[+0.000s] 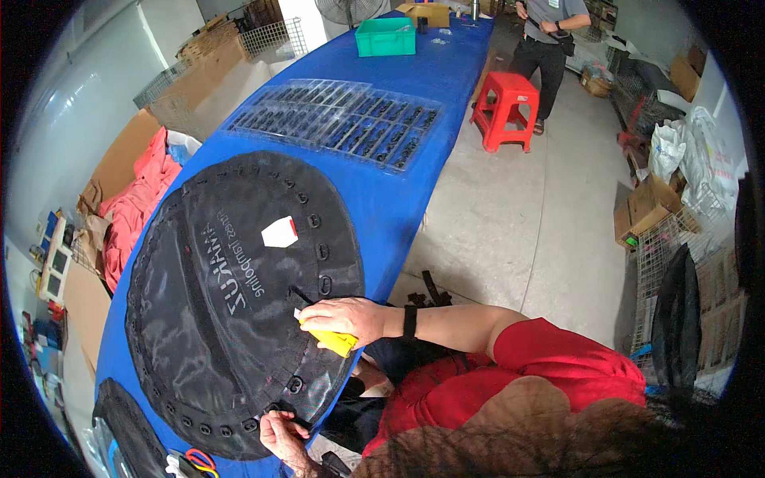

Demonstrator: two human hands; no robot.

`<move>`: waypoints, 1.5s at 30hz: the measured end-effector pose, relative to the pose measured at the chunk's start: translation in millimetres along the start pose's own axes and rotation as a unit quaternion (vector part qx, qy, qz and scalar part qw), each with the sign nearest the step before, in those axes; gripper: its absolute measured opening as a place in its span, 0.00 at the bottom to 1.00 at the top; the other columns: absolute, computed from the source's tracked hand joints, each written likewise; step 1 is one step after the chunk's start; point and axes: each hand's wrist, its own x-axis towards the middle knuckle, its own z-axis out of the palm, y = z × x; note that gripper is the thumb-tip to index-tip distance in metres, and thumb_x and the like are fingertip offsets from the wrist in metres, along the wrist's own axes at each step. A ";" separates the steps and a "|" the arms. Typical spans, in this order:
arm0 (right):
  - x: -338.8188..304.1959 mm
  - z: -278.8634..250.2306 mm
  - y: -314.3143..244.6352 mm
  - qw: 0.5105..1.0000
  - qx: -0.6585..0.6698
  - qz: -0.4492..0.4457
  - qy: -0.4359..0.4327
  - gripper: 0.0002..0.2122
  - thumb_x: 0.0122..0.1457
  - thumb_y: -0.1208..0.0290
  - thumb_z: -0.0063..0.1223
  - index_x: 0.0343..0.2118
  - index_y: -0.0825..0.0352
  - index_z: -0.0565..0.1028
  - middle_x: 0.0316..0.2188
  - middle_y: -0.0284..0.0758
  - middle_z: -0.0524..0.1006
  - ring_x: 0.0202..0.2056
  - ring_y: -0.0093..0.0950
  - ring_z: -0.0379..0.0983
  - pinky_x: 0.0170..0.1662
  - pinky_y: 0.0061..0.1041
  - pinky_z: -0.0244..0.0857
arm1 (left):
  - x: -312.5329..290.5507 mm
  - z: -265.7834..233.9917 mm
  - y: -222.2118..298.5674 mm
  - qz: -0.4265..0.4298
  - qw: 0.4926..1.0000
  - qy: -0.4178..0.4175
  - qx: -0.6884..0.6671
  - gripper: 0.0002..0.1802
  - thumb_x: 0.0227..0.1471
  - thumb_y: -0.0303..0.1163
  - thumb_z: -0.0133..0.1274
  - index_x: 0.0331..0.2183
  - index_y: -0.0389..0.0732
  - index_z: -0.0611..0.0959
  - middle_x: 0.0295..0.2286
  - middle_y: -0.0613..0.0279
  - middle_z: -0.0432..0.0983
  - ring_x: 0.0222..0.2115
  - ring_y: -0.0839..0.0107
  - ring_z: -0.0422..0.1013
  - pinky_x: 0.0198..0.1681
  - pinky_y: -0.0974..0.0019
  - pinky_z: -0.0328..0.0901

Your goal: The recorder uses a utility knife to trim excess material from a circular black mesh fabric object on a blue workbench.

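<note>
A big round black trampoline mat (171, 319) with pale lettering lies on the blue-covered table, its rim set with several small black rings. My right hand (344, 320), wearing a black wristband, is closed around a yellow handheld tool (339, 342) with a pale tip, over the mat's right side. The tool's exact kind is unclear. Lower down, my left hand (285, 436) has its fingers curled at the mat's near rim, seemingly pinching the edge; the fingertips are partly hidden. A white tag-shaped piece (280, 232) with a red corner rests on the mat.
Clear trays (343, 119) of small black parts sit beyond the mat, with a green bin (386, 37) farther back. Another person (550, 36) stands near a red stool (507, 111). A second black mat (131, 430) lies at lower left; cartons (649, 207) stand right.
</note>
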 end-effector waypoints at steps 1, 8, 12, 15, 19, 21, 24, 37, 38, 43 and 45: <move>0.5 -1.9 -0.4 1.000 -0.004 -0.004 0.003 0.24 0.56 0.66 0.65 0.53 0.70 0.71 0.55 0.47 0.70 0.55 0.45 0.71 0.56 0.40 0.67 | 0.1 1.7 0.6 0.018 1.000 -0.010 0.000 0.19 0.68 0.38 0.47 0.28 0.35 0.73 0.21 0.54 0.76 0.07 0.75 0.63 0.08 0.71 0.59; 1.5 -1.3 -0.5 1.000 -0.003 0.000 0.012 0.21 0.57 0.64 0.63 0.50 0.69 0.73 0.54 0.47 0.73 0.55 0.45 0.71 0.56 0.40 0.67 | 0.6 -0.5 0.8 -0.018 1.000 -0.002 -0.005 0.19 0.68 0.38 0.47 0.28 0.34 0.74 0.22 0.54 0.77 0.07 0.74 0.64 0.09 0.71 0.60; 1.7 1.8 -1.9 1.000 -0.008 0.011 0.001 0.21 0.57 0.64 0.63 0.50 0.69 0.72 0.54 0.47 0.73 0.55 0.45 0.71 0.57 0.39 0.67 | -4.1 -3.3 7.9 -0.040 0.999 -0.026 -0.011 0.17 0.67 0.38 0.48 0.30 0.36 0.75 0.23 0.56 0.78 0.10 0.75 0.66 0.12 0.72 0.61; 3.6 0.8 -2.5 1.000 -0.019 0.004 -0.004 0.22 0.57 0.64 0.63 0.51 0.69 0.72 0.54 0.47 0.73 0.55 0.44 0.71 0.57 0.39 0.67 | -2.8 -8.8 5.3 -0.055 0.997 -0.061 -0.009 0.16 0.67 0.40 0.49 0.31 0.38 0.77 0.23 0.59 0.79 0.13 0.75 0.69 0.15 0.71 0.63; 6.9 -2.3 -4.6 0.999 -0.030 0.020 -0.023 0.21 0.58 0.63 0.62 0.51 0.68 0.72 0.54 0.46 0.73 0.53 0.44 0.72 0.56 0.38 0.68 | 2.8 -19.5 -1.0 -0.073 0.992 -0.103 0.015 0.18 0.67 0.43 0.49 0.31 0.37 0.77 0.22 0.59 0.79 0.14 0.72 0.73 0.16 0.69 0.66; 7.8 -3.2 -4.6 0.999 -0.031 0.023 -0.031 0.21 0.58 0.63 0.61 0.51 0.68 0.72 0.54 0.46 0.73 0.53 0.43 0.72 0.56 0.37 0.68 | -1.4 -14.6 -0.2 -0.065 0.994 -0.086 0.004 0.19 0.67 0.43 0.49 0.32 0.37 0.77 0.22 0.58 0.79 0.15 0.71 0.73 0.16 0.68 0.66; 8.1 -3.3 -4.0 0.998 -0.046 0.023 -0.036 0.21 0.59 0.63 0.61 0.52 0.68 0.71 0.54 0.46 0.72 0.53 0.43 0.72 0.56 0.37 0.67 | -2.6 -14.5 -2.1 -0.055 0.996 -0.075 -0.012 0.19 0.66 0.44 0.50 0.34 0.36 0.76 0.24 0.57 0.79 0.15 0.70 0.74 0.16 0.68 0.67; 9.7 -3.8 -4.5 0.998 -0.032 0.027 -0.039 0.22 0.60 0.62 0.60 0.53 0.67 0.70 0.55 0.44 0.71 0.55 0.42 0.70 0.57 0.36 0.66 | 40.3 -96.8 -82.8 -0.205 0.966 -0.142 0.062 0.17 0.64 0.42 0.53 0.32 0.37 0.76 0.24 0.58 0.78 0.12 0.73 0.69 0.15 0.70 0.64; 10.4 -4.0 -4.8 0.999 -0.031 0.022 -0.036 0.22 0.60 0.62 0.60 0.53 0.67 0.70 0.55 0.44 0.71 0.55 0.42 0.70 0.58 0.36 0.66 | 40.0 -97.0 -81.5 -0.206 0.966 -0.141 0.064 0.17 0.64 0.42 0.53 0.32 0.37 0.76 0.24 0.58 0.78 0.12 0.73 0.69 0.15 0.70 0.64; 9.2 -4.1 -1.6 0.999 -0.023 0.022 -0.040 0.21 0.60 0.63 0.60 0.53 0.68 0.70 0.55 0.45 0.70 0.56 0.44 0.70 0.58 0.37 0.66 | 31.5 -63.8 -61.3 -0.151 0.983 -0.100 0.034 0.16 0.65 0.40 0.52 0.32 0.36 0.76 0.25 0.57 0.78 0.12 0.75 0.67 0.14 0.71 0.62; 8.4 -3.8 -1.0 0.999 -0.020 0.016 -0.038 0.21 0.60 0.63 0.60 0.53 0.68 0.70 0.55 0.46 0.70 0.56 0.44 0.70 0.58 0.37 0.66 | 21.4 -54.7 -53.5 -0.129 0.988 -0.085 0.023 0.15 0.65 0.39 0.51 0.32 0.36 0.76 0.25 0.57 0.78 0.11 0.75 0.66 0.14 0.72 0.62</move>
